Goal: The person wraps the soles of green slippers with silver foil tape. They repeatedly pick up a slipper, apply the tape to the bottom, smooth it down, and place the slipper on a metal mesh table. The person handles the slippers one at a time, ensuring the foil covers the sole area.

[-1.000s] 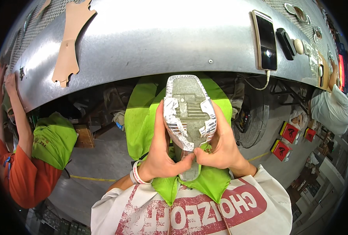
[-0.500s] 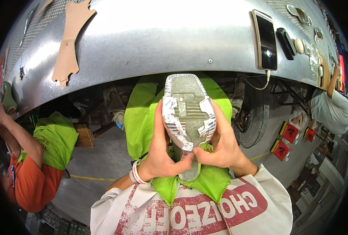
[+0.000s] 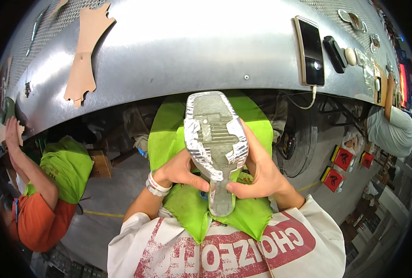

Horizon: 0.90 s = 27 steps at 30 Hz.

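Above my lap, I hold a shoe (image 3: 217,155) with its underside up and its broad end toward the bench. Crinkled silvery material wraps its edge around a grey bottom with ridges in the middle; the other end narrows toward me. My right hand (image 3: 259,171) is closed along its right side, with the thumb at the narrow part. On the left side, my left hand (image 3: 180,172) has its thumb beside that same narrow part, and its fingers pass out of sight beneath the shoe. A lime-green apron (image 3: 169,125) lies behind and below it.
The metal bench (image 3: 192,55) spans the far side. On it lie tan cut pieces (image 3: 83,58), a phone (image 3: 311,53) with a white cable and a black object (image 3: 334,54). Right of my lap stand a fan (image 3: 303,143) and red boxes (image 3: 341,158). A co-worker's hand (image 3: 13,133) is at left.
The shoe has shifted slightly left and tipped, showing more of its narrow end. My left hand has slid down from its broad side toward me, and the thumbs are farther apart.
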Tool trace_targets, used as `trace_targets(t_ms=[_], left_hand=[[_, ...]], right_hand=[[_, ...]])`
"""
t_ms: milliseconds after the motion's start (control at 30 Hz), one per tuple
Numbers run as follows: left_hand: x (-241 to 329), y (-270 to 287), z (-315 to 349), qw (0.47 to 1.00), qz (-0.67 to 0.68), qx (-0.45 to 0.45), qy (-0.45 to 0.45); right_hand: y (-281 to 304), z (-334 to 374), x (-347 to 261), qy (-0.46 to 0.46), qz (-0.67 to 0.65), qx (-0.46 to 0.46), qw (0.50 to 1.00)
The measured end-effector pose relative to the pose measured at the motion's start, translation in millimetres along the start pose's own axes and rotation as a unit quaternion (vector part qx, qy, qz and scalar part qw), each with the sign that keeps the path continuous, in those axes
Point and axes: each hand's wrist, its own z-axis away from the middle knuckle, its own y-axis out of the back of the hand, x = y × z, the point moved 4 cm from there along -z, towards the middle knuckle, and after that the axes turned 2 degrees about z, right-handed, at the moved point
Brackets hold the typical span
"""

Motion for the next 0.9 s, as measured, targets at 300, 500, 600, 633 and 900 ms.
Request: trace_targets(t_ms=[300, 500, 600, 633, 900], left_hand=[[57, 4, -16, 0.936, -0.132, 0.230, -0.230], [83, -15, -16, 0.927, -0.166, 0.259, -0.212], [93, -18, -12, 0.922, -0.242, 0.242, -0.181], [94, -19, -8, 0.912, -0.275, 0.252, -0.171], [100, -72, -6, 0.821, -0.555, 0.126, -0.053]], right_hand=[[-13, 11, -34, 0.074, 0.442, 0.090, 0.889], [-14, -4, -29, 0.105, 0.409, 0.179, 0.889], [-15, -2, -29, 0.103, 0.371, 0.185, 0.904], [-13, -4, -32, 0.103, 0.350, 0.182, 0.913], [59, -71, -61, 0.126, 0.098, 0.217, 0.963]])
